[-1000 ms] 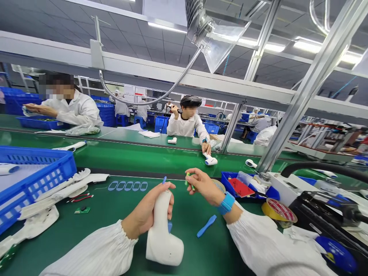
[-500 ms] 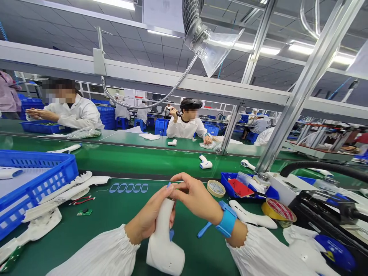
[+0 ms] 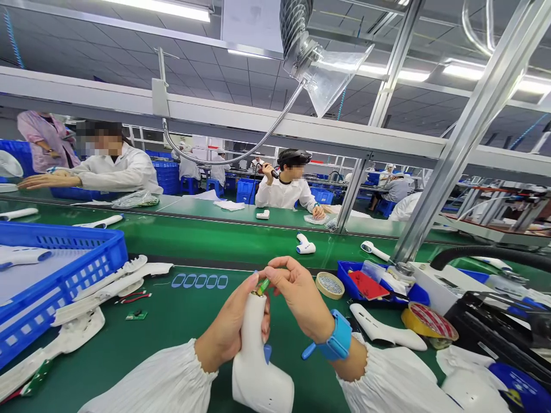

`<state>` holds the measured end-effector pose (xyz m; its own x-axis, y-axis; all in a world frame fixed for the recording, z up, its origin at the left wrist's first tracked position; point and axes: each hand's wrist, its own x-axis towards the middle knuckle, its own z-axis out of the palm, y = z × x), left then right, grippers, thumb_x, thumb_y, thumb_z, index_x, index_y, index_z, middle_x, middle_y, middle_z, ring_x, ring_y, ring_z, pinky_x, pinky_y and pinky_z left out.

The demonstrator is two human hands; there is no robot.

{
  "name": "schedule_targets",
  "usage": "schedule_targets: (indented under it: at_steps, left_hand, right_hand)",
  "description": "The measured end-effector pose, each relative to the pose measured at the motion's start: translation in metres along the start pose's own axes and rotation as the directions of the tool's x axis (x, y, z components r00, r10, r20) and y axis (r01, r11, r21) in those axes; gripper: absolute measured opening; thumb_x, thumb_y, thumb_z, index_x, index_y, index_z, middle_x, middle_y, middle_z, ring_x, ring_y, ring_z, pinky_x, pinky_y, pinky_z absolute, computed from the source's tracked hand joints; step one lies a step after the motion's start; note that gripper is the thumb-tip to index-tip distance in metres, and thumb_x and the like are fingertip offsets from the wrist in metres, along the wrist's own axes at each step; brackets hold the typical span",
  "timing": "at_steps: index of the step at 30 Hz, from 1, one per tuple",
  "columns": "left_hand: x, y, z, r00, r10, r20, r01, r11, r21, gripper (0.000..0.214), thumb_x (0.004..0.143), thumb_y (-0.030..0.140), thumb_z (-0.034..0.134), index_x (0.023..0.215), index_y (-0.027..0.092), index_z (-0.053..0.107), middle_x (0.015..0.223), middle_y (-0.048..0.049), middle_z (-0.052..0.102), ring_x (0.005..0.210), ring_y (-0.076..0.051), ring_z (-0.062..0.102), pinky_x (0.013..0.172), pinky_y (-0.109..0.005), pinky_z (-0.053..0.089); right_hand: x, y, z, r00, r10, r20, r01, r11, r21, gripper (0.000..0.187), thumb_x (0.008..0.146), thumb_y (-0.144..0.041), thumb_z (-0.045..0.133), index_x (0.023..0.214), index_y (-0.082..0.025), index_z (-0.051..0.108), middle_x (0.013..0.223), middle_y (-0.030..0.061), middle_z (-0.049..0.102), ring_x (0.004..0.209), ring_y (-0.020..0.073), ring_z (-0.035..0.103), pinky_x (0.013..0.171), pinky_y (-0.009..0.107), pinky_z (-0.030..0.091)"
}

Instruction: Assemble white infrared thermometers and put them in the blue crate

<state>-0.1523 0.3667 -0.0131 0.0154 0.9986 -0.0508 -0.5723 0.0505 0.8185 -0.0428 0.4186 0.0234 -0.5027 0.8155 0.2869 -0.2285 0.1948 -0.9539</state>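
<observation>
Left hand [image 3: 228, 324] closed around white thermometer housing [image 3: 258, 376], gripping narrow upper part, wide end low over tabletop [image 3: 129, 338], contact with tabletop hidden. Right hand [image 3: 299, 298] closed in a fingertip pinch on small green part [image 3: 262, 286], held at top end of housing, lower tip of part right at that end, exact seating hidden by fingers. Blue wristband [image 3: 333, 338] on right wrist. Blue tab [image 3: 267, 354] sticking out of housing, just beside left hand.

Left of housing: blue basket [image 3: 86, 244] holding white parts, white shell pieces [image 3: 116, 287] lying on tabletop, small green circuit board [image 3: 136, 315] with red and black wires nearby, row of blue loops [image 3: 200, 281] closer to housing. Right of housing: masking tape roll [image 3: 329, 285], blue tray [image 3: 344, 275] with red card [image 3: 368, 285], white shell [image 3: 385, 327], yellow tape roll [image 3: 428, 324]. Beyond housing: green conveyor belt [image 3: 215, 241] carrying white thermometer [image 3: 305, 245]; further back, co-worker [image 3: 284, 192] in white coat, one hand raised with dark tool.
</observation>
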Motion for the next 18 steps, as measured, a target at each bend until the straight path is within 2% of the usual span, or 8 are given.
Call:
schedule_targets:
  at_steps: [5,9,11,13,16,18]
  left_hand:
    - [-0.002,0.002,0.004,1.000,-0.027,-0.009,0.027,0.998,0.048,0.046,0.070,0.062,0.054,0.083,0.018,0.049,0.049,0.0047,0.052,0.033,-0.009,0.046,0.033,-0.021,0.040]
    - [-0.002,0.001,0.008,1.000,-0.014,0.001,0.014,0.996,0.086,0.057,0.066,0.072,0.047,0.081,0.017,0.049,0.044,0.0042,0.050,0.031,-0.010,0.045,0.031,-0.020,0.039]
    - [-0.003,0.001,0.009,1.000,0.005,0.018,-0.007,0.996,0.085,0.063,0.067,0.075,0.041,0.088,0.017,0.050,0.042,0.0052,0.047,0.029,-0.010,0.044,0.029,-0.020,0.038]
    - [-0.004,0.003,0.009,0.997,0.063,0.046,-0.066,0.994,0.086,0.062,0.070,0.070,0.044,0.102,0.018,0.047,0.045,0.0060,0.048,0.030,-0.010,0.044,0.029,-0.020,0.039]
    - [-0.010,0.005,0.009,0.972,0.211,0.102,-0.224,0.963,0.149,0.053,0.072,0.053,0.057,0.111,0.021,0.041,0.057,0.0061,0.053,0.034,-0.007,0.046,0.032,-0.018,0.041]
    - [-0.015,0.005,0.010,0.938,0.301,0.172,-0.333,0.918,0.213,0.049,0.072,0.053,0.059,0.105,0.020,0.042,0.061,0.0057,0.053,0.036,-0.005,0.046,0.034,-0.016,0.040]
  right_hand:
    - [-0.001,-0.006,-0.006,0.995,-0.055,0.081,0.069,0.981,-0.179,0.032,0.072,-0.036,0.067,0.079,-0.021,0.040,0.061,-0.0042,0.063,0.057,0.0129,0.057,0.056,0.025,0.042]
    - [-0.010,-0.008,-0.003,0.989,-0.101,0.112,0.133,0.931,-0.339,0.025,0.077,-0.039,0.061,0.069,-0.020,0.047,0.065,-0.0010,0.064,0.061,0.0135,0.057,0.057,0.025,0.043]
    - [-0.013,-0.010,-0.003,0.983,-0.125,0.132,0.166,0.913,-0.374,0.026,0.078,-0.043,0.058,0.068,-0.019,0.054,0.073,0.0016,0.065,0.069,0.0156,0.059,0.064,0.027,0.045]
    - [-0.016,-0.012,-0.005,0.983,-0.159,0.097,0.184,0.911,-0.369,0.029,0.076,-0.048,0.057,0.074,-0.019,0.060,0.080,0.0036,0.065,0.079,0.0186,0.060,0.073,0.030,0.047]
    - [-0.019,-0.017,-0.005,0.992,-0.111,-0.053,0.090,0.948,-0.304,0.039,0.073,-0.056,0.056,0.092,-0.022,0.061,0.099,0.0048,0.063,0.092,0.0208,0.058,0.083,0.032,0.046]
    - [-0.025,-0.016,-0.002,0.999,0.044,-0.029,-0.049,0.976,-0.214,0.045,0.074,-0.059,0.054,0.104,-0.025,0.058,0.106,0.0045,0.061,0.093,0.0206,0.059,0.082,0.032,0.047]
